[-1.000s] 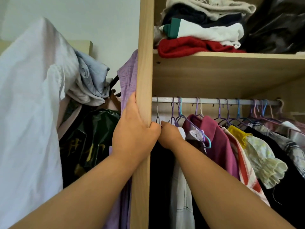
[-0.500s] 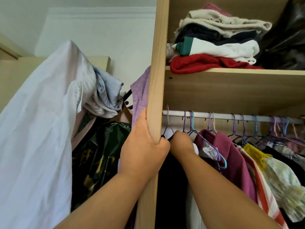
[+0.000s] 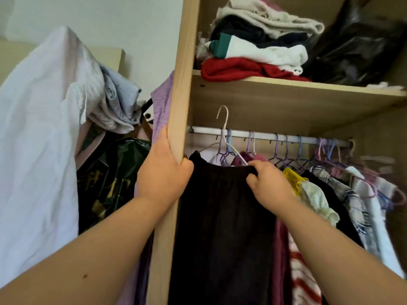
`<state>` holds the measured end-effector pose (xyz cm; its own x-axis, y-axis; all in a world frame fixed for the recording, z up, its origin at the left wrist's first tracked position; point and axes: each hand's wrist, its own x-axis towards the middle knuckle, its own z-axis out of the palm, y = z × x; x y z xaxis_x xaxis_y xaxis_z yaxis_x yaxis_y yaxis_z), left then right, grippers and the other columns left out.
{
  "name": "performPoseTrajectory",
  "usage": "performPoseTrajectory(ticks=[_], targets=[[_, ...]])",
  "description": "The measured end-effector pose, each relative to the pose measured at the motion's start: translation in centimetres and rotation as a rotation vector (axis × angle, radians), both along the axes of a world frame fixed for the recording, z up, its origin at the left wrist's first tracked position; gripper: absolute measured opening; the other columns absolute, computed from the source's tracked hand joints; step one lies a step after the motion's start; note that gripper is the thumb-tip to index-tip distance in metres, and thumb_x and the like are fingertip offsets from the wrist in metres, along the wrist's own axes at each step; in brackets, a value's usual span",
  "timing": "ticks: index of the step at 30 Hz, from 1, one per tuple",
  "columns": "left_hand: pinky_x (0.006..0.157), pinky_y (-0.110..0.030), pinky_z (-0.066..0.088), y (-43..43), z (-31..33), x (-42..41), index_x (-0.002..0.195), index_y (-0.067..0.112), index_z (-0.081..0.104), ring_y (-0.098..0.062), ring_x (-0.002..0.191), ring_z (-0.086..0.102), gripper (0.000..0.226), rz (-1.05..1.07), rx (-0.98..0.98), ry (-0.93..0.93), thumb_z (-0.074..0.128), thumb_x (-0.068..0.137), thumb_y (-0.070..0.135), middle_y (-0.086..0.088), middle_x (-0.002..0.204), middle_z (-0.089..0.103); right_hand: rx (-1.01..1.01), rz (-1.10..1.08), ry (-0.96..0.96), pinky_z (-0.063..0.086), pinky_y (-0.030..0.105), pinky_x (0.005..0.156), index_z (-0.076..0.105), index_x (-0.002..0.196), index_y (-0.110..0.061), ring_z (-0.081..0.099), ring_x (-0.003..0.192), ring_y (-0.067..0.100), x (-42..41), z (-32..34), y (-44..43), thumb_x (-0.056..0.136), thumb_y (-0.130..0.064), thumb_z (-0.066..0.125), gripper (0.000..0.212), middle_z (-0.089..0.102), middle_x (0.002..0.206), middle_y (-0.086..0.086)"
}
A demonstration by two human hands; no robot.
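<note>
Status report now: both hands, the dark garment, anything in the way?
Left hand grips wardrobe side panel. Right hand pinches dark garment at top edge; white hanger hook sits above rail. Neighbouring hung clothes crowd its right side.

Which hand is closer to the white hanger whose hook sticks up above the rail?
Right. The right hand grips the black garment just below the white hanger; the left hand grips the wardrobe's side panel, farther left.
</note>
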<state>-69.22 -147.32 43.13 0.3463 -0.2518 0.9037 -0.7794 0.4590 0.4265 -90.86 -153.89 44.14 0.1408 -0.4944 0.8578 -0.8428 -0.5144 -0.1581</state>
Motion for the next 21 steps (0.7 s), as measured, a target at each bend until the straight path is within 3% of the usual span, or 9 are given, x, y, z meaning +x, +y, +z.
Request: performPoseTrajectory(ticks=[2, 4, 6, 10, 14, 18, 21], targets=[[0.083, -0.037, 0.041, 0.3, -0.6, -0.7, 0.144, 0.023, 0.019, -0.032, 0.111, 0.052, 0.079, 0.066, 0.028, 0.005, 0.058, 0.075, 0.029, -0.007, 0.128, 0.050, -0.003, 0.004, 0.027, 0.039, 0.029, 0.079, 0.057, 0.122, -0.017, 0.055, 0.103, 0.028, -3.0, -1.4, 1.5, 0.087, -0.016, 0.054, 0.036, 0.058, 0.110, 0.010], [0.109, -0.049, 0.026, 0.8, -1.4, -2.0, 0.150, 0.010, 0.010, -0.033, 0.141, 0.022, 0.088, 0.184, 0.058, -0.036, 0.057, 0.080, 0.035, -0.015, 0.153, 0.024, 0.009, 0.028, 0.037, 0.034, 0.023, 0.078, 0.058, 0.121, -0.018, 0.054, 0.104, 0.023, -6.0, -2.8, 3.0, 0.087, -0.016, 0.056, 0.034, 0.059, 0.109, 0.005], [0.114, -0.050, 0.012, 1.3, -2.5, -4.1, 0.150, 0.006, 0.010, -0.030, 0.146, 0.002, 0.089, 0.223, 0.024, -0.144, 0.051, 0.080, 0.044, -0.014, 0.158, 0.007, 0.041, 0.050, 0.025, 0.033, 0.021, 0.079, 0.060, 0.118, -0.019, 0.053, 0.103, 0.019, -8.8, -4.3, 4.6, 0.087, -0.014, 0.058, 0.032, 0.059, 0.107, 0.000], [0.115, -0.046, 0.005, 1.0, -5.3, -8.9, 0.150, 0.023, 0.014, -0.019, 0.146, -0.008, 0.085, 0.038, 0.095, -0.479, 0.042, 0.075, 0.050, 0.000, 0.160, 0.003, 0.089, 0.066, 0.016, 0.032, 0.012, 0.078, 0.061, 0.111, -0.024, 0.054, 0.097, 0.013, -13.5, -7.1, 8.4, 0.086, -0.007, 0.061, 0.030, 0.057, 0.097, -0.010], [0.114, -0.050, 0.008, -1.2, -7.5, -11.8, 0.150, 0.031, 0.010, -0.014, 0.146, -0.001, 0.076, -0.148, 0.308, -0.534, 0.046, 0.085, 0.046, 0.008, 0.159, 0.006, 0.113, -0.007, 0.041, 0.030, -0.001, 0.081, 0.063, 0.107, -0.024, 0.055, 0.094, 0.006, -17.5, -9.3, 13.0, 0.084, -0.004, 0.062, 0.031, 0.058, 0.095, -0.018], [0.111, -0.044, 0.019, -3.1, -9.4, -13.9, 0.149, 0.021, 0.021, -0.023, 0.140, 0.024, 0.068, -0.281, 0.393, -0.485, 0.049, 0.091, 0.043, -0.004, 0.153, 0.030, 0.147, -0.112, 0.003, 0.029, -0.004, 0.077, 0.064, 0.105, -0.029, 0.050, 0.086, -0.012, -20.9, -10.9, 18.4, 0.084, -0.008, 0.060, 0.030, 0.059, 0.094, -0.019], [0.109, -0.042, 0.031, -4.2, -11.0, -16.1, 0.145, 0.012, 0.033, -0.029, 0.133, 0.038, 0.057, -0.430, 0.403, -0.507, 0.049, 0.095, 0.034, -0.013, 0.144, 0.041, 0.180, -0.202, -0.046, 0.033, -0.002, 0.075, 0.058, 0.093, -0.045, 0.051, 0.090, -0.011, -22.5, -11.9, 22.6, 0.083, -0.012, 0.057, 0.035, 0.061, 0.093, -0.020]])
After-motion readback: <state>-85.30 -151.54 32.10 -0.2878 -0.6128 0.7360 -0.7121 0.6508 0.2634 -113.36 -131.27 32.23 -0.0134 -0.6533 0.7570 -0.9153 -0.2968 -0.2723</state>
